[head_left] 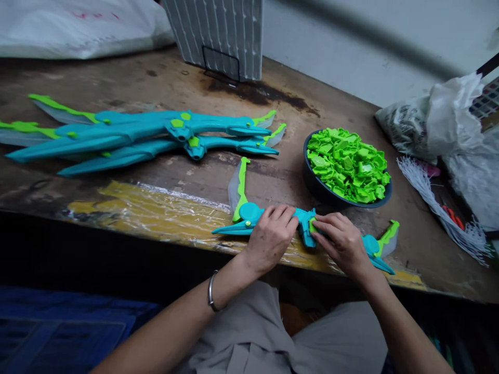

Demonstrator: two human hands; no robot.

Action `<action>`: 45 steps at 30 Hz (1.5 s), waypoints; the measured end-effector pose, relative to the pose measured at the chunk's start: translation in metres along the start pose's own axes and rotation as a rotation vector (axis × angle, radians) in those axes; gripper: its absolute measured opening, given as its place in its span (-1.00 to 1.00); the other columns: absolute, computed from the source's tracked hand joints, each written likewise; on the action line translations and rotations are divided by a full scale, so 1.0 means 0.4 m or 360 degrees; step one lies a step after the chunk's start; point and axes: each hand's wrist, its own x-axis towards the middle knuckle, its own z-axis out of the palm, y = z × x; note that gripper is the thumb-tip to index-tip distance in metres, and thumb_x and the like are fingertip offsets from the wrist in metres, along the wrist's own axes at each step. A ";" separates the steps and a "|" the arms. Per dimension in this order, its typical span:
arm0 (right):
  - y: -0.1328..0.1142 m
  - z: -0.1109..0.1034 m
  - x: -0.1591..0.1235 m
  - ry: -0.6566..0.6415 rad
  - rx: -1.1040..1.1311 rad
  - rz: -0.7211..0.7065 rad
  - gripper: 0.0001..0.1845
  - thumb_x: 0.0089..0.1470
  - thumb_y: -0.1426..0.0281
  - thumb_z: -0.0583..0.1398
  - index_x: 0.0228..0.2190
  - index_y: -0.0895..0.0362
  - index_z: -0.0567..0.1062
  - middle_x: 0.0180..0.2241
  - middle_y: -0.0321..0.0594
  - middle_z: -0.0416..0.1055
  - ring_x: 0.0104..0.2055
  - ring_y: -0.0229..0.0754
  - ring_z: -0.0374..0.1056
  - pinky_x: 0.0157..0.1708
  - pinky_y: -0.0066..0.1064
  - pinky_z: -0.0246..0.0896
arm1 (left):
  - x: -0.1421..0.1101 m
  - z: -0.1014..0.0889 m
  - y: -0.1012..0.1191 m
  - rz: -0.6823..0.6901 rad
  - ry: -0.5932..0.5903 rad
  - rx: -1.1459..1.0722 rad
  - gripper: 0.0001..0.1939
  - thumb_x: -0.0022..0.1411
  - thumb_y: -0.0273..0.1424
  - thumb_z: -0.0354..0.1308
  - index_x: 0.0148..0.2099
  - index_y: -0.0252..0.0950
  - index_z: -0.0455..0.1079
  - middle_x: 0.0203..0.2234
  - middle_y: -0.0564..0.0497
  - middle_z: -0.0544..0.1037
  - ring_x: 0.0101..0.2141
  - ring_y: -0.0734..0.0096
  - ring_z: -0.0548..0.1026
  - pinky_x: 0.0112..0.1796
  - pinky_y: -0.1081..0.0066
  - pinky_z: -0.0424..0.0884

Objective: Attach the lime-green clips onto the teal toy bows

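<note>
A teal plastic toy bow [304, 221] with green and clear blades at both ends lies along the table's front edge. My left hand [274, 232] is wrapped over its left arm, just beside the middle. With bent fingers, my right hand [343, 241] pinches a small green plastic piece [312, 225] against the bow's centre. Its thumb and fingertips hide part of that piece. Behind my right hand stands a dark bowl [312, 183] heaped with loose green plastic pieces [346, 163]. Several similar teal bows [148, 127] lie overlapped at the left, with green pieces at their centres.
A grey ribbed panel [218, 36] stands in a black wire holder [221, 67] at the back. White sacks [78, 28] lie at back left. On the right are plastic bags [448, 114], a bundle of white ties [440, 208] and red-handled scissors [453, 217]. Yellow tape [156, 213] covers the table's front edge.
</note>
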 end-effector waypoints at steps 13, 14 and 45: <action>-0.013 0.017 -0.014 0.0112 -0.0051 -0.0068 -0.81 0.29 0.54 0.26 -0.05 0.20 0.49 -0.05 0.03 0.54 -0.08 0.01 0.38 -0.10 -0.10 0.44 | -0.001 0.001 0.003 0.0008 0.0015 0.0055 -0.64 0.56 -0.55 -0.15 -0.07 -0.45 0.51 -0.04 -0.23 0.53 -0.02 0.06 0.45 -0.03 0.15 0.41; -0.015 0.018 -0.015 0.0125 -0.0064 -0.0075 -0.81 0.29 0.54 0.26 -0.05 0.20 0.49 -0.05 0.03 0.53 -0.08 0.01 0.38 -0.10 -0.10 0.45 | 0.000 0.001 0.003 0.0008 0.0020 0.0058 -0.64 0.55 -0.55 -0.15 -0.07 -0.46 0.51 -0.05 -0.23 0.53 -0.03 0.06 0.45 -0.04 0.15 0.42; -0.073 -0.022 -0.001 -0.0307 -0.0523 -0.0024 -0.63 0.31 0.57 0.06 0.06 0.43 0.48 0.11 0.08 0.47 0.08 0.16 0.31 0.01 0.01 0.37 | 0.006 0.026 0.068 0.0001 0.0053 -0.0234 -0.53 0.58 -0.54 -0.27 0.16 -0.55 0.46 0.05 -0.23 0.50 0.11 0.10 0.41 0.16 0.10 0.33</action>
